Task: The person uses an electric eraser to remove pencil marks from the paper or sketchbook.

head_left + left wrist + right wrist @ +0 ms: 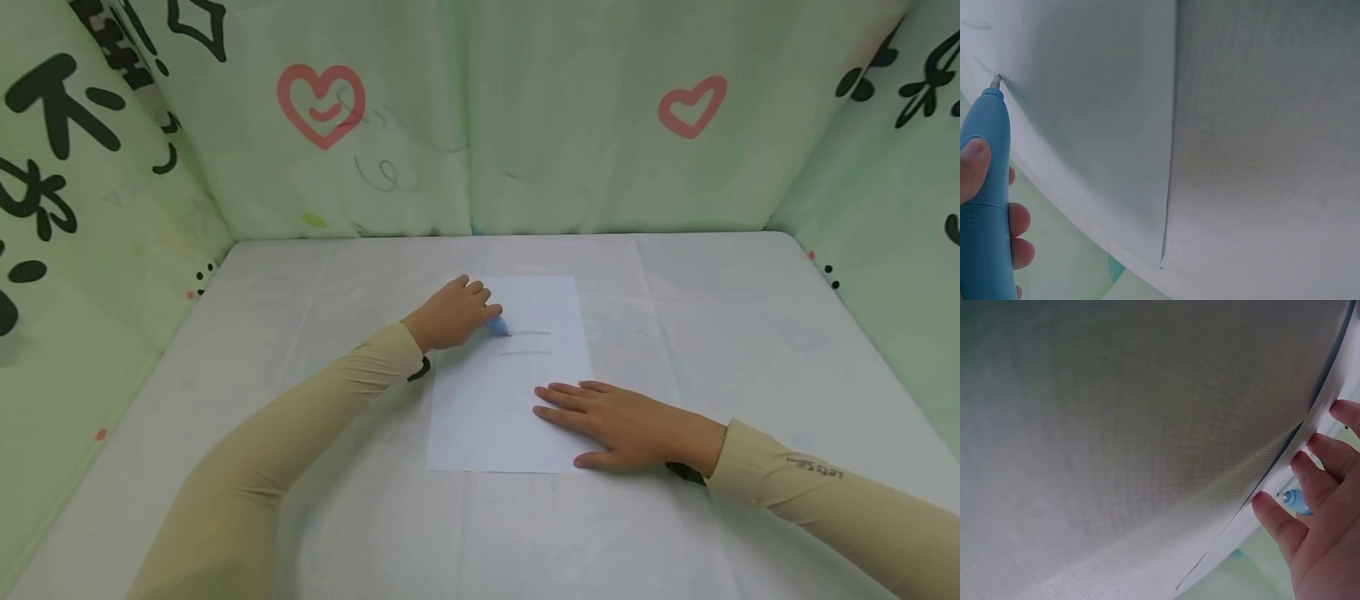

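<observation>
A white sheet of paper [510,417] lies on the table and bears two faint grey lines, the upper line [531,333] and the lower line [525,352]. My left hand [450,315] grips a thick blue pen-shaped tool [988,169], thumb along its body and fingers curled round it. Its narrow metal-looking tip [996,81] is at the paper, by one end of a grey line. My right hand [618,421] rests flat with fingers spread over the paper's lower right edge. In the right wrist view its fingertips [1263,501] lie along that edge.
A white cloth covers the table [360,517]. Green curtains [562,167] with hearts and black markings stand along the back and both sides. A dark band [420,369] shows at the left wrist, below the beige sleeve [322,408].
</observation>
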`<state>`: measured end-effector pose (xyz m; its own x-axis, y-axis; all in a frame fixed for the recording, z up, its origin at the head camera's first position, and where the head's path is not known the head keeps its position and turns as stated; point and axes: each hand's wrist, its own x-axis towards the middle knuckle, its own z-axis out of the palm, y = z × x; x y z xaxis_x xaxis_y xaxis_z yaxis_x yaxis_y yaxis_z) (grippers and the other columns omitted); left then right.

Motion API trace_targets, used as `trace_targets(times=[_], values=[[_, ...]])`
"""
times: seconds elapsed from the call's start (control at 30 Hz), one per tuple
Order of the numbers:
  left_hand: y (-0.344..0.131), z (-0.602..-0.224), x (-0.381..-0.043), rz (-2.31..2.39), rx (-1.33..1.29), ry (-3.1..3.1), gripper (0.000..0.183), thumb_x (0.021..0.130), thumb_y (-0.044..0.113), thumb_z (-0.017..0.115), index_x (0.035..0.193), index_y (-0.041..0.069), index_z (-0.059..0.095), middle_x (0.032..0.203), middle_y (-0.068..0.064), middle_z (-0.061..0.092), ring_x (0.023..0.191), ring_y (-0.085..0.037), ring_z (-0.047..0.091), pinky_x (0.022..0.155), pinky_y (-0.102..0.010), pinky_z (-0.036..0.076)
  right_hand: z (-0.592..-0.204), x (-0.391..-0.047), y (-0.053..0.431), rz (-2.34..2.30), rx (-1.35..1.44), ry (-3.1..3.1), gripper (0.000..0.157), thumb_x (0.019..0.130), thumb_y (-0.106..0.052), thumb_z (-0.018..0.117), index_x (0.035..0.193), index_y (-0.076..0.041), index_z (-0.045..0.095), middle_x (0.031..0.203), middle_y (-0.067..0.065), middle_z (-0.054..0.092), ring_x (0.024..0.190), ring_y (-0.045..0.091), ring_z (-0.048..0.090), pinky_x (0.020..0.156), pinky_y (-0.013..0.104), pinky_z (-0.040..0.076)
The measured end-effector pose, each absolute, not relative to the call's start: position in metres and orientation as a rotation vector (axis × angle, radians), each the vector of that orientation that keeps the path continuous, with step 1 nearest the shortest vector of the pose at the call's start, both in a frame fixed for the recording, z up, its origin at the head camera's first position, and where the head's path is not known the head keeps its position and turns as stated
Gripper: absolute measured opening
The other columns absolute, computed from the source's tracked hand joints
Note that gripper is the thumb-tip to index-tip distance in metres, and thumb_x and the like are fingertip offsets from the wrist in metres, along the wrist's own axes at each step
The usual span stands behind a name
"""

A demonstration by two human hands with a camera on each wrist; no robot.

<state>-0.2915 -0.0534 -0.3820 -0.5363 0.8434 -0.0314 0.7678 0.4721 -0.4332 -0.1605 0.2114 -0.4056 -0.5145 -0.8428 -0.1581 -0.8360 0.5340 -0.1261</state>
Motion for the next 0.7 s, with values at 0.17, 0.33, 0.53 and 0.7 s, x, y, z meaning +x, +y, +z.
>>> trace_targets(times=[0.17,0.33,0.53,0.7], values=[[-0.0535,-0.3822,-0.2918,0.608,-1.386,-2.523,0.023,0.094,0.020,0.056,0.116,0.017,0.058,0.109,-0.006,0.066,0.101,-0.022,0.060,0.090,-0.036,0.046,-0.4046,-0.1601,0.2114,-0.050,-1.421,2.571,0.067,0.092,-0.044,0.054,0.148,-0.015,0.030,0.155,0.008,0.026,0.141,0.026,0.030,0.108,0.048,0.032],[-0.0535,-0.3820,-0.2923,0.586,-1.384,-2.524,0.022,0.094,0.019,0.056,0.116,0.017,0.059,0.108,-0.007,0.066,0.100,-0.022,0.060,0.089,-0.036,0.045,-0.4030,-0.1595,0.2111,-0.049,-1.405,2.570,0.067,0.092,-0.043,0.054,0.148,-0.015,0.030,0.155,0.008,0.026,0.141,0.026,0.030,0.109,0.048,0.031],[-0.0529,-0.3829,-0.2928,0.581,-1.397,-2.528,0.022,0.095,0.017,0.054,0.116,0.017,0.058,0.108,-0.007,0.066,0.100,-0.022,0.060,0.088,-0.035,0.045,-0.4029,-0.1595,0.2113,-0.051,-1.397,2.568,0.067,0.092,-0.043,0.054,0.148,-0.015,0.030,0.156,0.008,0.026,0.141,0.026,0.030,0.109,0.048,0.031],[-0.0522,-0.3837,-0.2932,0.572,-1.385,-2.545,0.022,0.095,0.017,0.054,0.117,0.017,0.058,0.108,-0.007,0.065,0.101,-0.022,0.059,0.090,-0.037,0.045,-0.4026,-0.1589,0.2110,-0.053,-1.402,2.570,0.067,0.092,-0.043,0.054,0.147,-0.015,0.031,0.155,0.008,0.026,0.141,0.026,0.030,0.108,0.048,0.031]])
